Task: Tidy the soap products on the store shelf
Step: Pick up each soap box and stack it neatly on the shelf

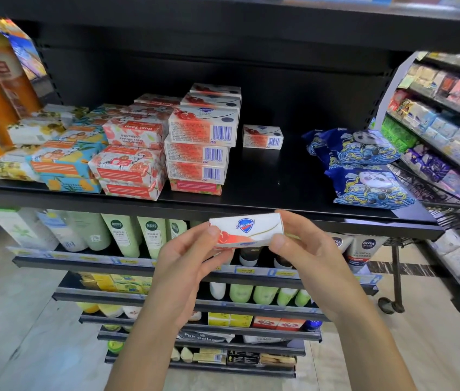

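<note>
Looked mid-task: left grip (192, 258) and right grip (302, 249) each pinched one end of a Safeguard soap box (247, 228) held just off the shelf (265, 176) front edge, soap stacks (197, 142) mostly squared left of centre, lone box (262, 136) beside them unstacked.

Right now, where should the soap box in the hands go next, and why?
Probably lift the box onto the shelf, next to the lone box that looks the same. The left hand and right hand hold it in front of the shelf's edge, and there is bare space between the stack and the lone box.
</note>
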Available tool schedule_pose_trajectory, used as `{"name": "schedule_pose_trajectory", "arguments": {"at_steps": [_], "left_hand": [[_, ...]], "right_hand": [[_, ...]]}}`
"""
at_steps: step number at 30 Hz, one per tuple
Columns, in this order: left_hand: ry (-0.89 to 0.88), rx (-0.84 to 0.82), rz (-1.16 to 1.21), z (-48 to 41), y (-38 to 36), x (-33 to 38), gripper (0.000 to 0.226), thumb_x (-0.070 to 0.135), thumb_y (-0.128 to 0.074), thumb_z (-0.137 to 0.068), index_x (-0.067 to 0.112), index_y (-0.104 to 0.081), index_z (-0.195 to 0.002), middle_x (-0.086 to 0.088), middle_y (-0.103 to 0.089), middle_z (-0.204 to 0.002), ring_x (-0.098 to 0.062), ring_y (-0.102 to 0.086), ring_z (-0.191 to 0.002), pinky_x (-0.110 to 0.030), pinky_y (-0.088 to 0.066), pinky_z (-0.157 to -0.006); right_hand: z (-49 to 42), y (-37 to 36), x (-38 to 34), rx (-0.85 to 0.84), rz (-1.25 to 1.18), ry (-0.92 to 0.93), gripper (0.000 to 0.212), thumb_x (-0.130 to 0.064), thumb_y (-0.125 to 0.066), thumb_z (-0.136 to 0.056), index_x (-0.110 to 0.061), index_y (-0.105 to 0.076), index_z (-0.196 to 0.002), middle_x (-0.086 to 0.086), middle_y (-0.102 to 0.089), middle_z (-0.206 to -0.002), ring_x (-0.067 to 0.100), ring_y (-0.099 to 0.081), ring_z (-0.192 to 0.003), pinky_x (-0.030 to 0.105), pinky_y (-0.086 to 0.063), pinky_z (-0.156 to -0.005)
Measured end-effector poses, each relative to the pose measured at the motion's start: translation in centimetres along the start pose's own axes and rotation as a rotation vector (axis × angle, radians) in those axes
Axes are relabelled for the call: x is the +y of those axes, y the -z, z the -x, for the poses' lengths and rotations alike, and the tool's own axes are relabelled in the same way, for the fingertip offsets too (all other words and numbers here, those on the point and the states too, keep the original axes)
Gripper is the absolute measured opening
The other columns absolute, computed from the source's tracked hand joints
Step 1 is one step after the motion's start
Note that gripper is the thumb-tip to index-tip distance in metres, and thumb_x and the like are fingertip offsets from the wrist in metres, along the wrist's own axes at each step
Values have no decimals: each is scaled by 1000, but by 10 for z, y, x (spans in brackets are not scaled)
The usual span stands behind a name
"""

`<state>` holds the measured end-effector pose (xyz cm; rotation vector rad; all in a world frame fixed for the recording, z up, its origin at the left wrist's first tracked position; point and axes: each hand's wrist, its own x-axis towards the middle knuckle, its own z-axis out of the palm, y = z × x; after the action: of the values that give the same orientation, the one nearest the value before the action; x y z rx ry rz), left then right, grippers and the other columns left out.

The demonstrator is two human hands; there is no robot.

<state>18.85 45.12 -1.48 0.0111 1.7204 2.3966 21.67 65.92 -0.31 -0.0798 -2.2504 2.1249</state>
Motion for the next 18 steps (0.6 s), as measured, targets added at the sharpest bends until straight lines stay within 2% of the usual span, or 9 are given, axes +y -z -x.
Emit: {"name": "schedule_pose_trajectory", "arguments": {"at_steps": [3, 5, 7, 10, 14, 16, 18], "left_hand": [[-8, 3, -14, -1, 0, -1, 57, 35, -70, -83, 5, -65, -131, -11, -75, -118, -24, -71, -114, -45, -52, -105], [-6, 5, -16, -2, 0, -1, 60, 36, -72, -80, 8, -64, -133, -11, -76, -117, -22, -71, -113, -44, -52, -105], [-9, 4, -14, -2, 1, -1, 59, 34, -72, -79, 12, -64, -133, -11, -76, -115, -22, -72, -112, -43, -52, -104], [-17, 7, -9, -4, 2, -1, 58, 33, -72, -76, 17, -66, -131, -12, -76, -114, -22, -72, -112, -40, -53, -102], [-27, -3, -83, -5, 5, -1, 60, 41, -75, -73, 31, -66, -132, -3, -73, -125, -17, -68, -119, -36, -50, -107], [-19, -15, -105, -5, 5, 0, 64, 47, -76, -71, 37, -65, -133, 0, -70, -131, -13, -63, -125, -39, -45, -113], [-11, -3, -87, -4, 3, 0, 66, 51, -75, -71, 35, -64, -134, 2, -70, -132, -10, -63, -123, -42, -45, -114]], "right_hand": [[-2, -2, -2, 41, -2, -81, 64, -63, -71, -69, -31, -66, -125, -2, -76, -112, 14, -74, -99, 37, -51, -103], [-4, -3, -1, 64, -5, -88, 61, -62, -72, -72, -25, -70, -120, 3, -77, -105, 16, -73, -91, 41, -53, -103], [-6, -4, 0, 59, -12, -96, 60, -60, -75, -74, -22, -71, -121, 1, -77, -109, 15, -72, -90, 46, -50, -107], [-6, -5, 3, 52, -45, -116, 62, -58, -80, -74, -22, -70, -123, 1, -76, -117, 18, -73, -102, 51, -44, -112], [-8, -4, 5, 59, -136, -91, 60, -48, -88, -70, -24, -72, -123, 9, -72, -121, 25, -69, -116, 51, -43, -112], [-8, -3, 4, 70, -165, -66, 57, -36, -89, -68, -24, -73, -121, 10, -72, -120, 24, -70, -112, 44, -48, -105], [-7, -2, 3, 49, -186, -26, 57, -20, -93, -70, -21, -71, -123, 10, -72, -120, 25, -70, -111, 38, -52, -97]]}}
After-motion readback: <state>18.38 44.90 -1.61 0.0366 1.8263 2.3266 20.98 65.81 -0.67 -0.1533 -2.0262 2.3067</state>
